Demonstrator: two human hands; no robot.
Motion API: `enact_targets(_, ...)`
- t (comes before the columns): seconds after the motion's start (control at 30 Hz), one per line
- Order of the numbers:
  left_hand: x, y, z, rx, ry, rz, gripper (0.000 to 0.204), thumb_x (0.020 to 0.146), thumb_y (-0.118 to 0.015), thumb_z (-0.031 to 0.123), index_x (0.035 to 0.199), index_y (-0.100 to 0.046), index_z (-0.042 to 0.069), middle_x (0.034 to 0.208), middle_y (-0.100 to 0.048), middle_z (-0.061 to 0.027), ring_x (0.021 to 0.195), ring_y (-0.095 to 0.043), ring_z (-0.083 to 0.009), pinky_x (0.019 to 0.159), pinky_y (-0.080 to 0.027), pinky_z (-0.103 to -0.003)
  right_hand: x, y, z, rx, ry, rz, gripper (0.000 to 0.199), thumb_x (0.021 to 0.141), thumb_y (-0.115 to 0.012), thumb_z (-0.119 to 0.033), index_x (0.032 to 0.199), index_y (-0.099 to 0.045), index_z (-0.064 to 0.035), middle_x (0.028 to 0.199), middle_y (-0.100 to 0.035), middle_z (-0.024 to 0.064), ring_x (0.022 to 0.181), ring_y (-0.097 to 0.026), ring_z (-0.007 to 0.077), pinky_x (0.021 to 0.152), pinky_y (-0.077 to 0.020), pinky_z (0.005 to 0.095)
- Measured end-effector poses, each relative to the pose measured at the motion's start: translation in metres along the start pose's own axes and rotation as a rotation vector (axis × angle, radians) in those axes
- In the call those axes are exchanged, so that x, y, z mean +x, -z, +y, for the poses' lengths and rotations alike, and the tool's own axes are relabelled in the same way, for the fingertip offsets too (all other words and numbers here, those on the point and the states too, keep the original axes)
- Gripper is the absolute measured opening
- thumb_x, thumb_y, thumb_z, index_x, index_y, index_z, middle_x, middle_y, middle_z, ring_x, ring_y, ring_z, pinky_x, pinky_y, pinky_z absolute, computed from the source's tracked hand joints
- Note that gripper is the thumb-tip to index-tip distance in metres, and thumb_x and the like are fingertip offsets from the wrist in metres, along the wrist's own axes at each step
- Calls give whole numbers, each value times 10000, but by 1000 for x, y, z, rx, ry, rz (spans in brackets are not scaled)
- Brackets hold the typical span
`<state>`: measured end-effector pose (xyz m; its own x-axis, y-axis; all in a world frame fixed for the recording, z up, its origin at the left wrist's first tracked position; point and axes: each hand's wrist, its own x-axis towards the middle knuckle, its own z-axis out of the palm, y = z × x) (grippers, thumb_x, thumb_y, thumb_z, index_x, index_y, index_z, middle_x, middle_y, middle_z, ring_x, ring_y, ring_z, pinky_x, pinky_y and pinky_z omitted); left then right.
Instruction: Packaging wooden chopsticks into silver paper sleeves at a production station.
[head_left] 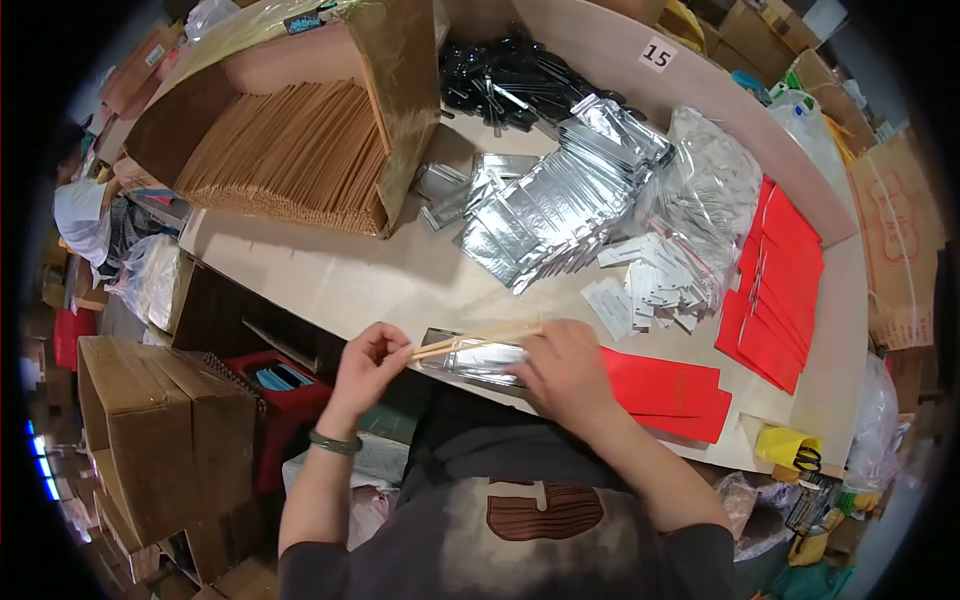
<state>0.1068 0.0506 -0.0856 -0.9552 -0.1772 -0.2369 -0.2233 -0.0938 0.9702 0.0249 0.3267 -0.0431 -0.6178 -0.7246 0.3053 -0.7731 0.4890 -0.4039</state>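
Observation:
Two thin, pale tan strips (480, 338) run side by side between my hands; the frame does not show whether they are sticks or a stretched band. My left hand (372, 362) pinches their left end, thumb against fingertips. At the other end, my right hand (568, 368) has its fingers closed round them, hiding the tips. Just below the strips, a silver foil packet (478, 362) lies at the table's near edge, partly covered by my right hand. Red envelopes (665, 392) lie right of that hand.
An open carton (400, 110) of tightly packed brown paper pieces (285, 150) stands at the far left. Further back are silver foil packets (560, 195), black utensils (510, 75), small white packets (655, 285) and a plastic bag (705, 165). More red envelopes (775, 290) lie right, by the table's raised rim.

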Motion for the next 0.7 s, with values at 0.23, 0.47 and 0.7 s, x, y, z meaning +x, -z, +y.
enact_targets(0.23, 19, -58, 15, 541, -371, -285, 104, 835, -711, 5, 904, -637, -19, 1013, -631, -66, 889, -620, -145, 751, -512, -275, -25, 12, 8, 23, 16, -146, 444, 700, -796, -205, 1023, -583, 12, 1266, -523, 229, 1137, -518, 402, 962, -431, 484)
enact_targets(0.47, 19, -109, 16, 660, -202, 23, 236, 838, -721, 43, 1059, -648, 4, 1037, -646, -130, 1040, -644, -198, 846, -520, -311, -25, 13, 13, -136, -105, -80, 426, 707, -768, -181, 1039, -578, 8, 1244, -533, 238, 1104, -535, 405, 951, -442, 463)
enact_targets(0.7, 15, -115, 57, 1234, -782, -271, 693, 659, -815, 235, 1269, -535, 59, 1067, -582, -158, 1016, -590, -319, 853, -484, -370, -34, 29, 32, 119, 39, -97, 383, 706, -735, -133, 1074, -629, -136, 1027, -581, 184, 888, -575, 367, 748, -478, 428)
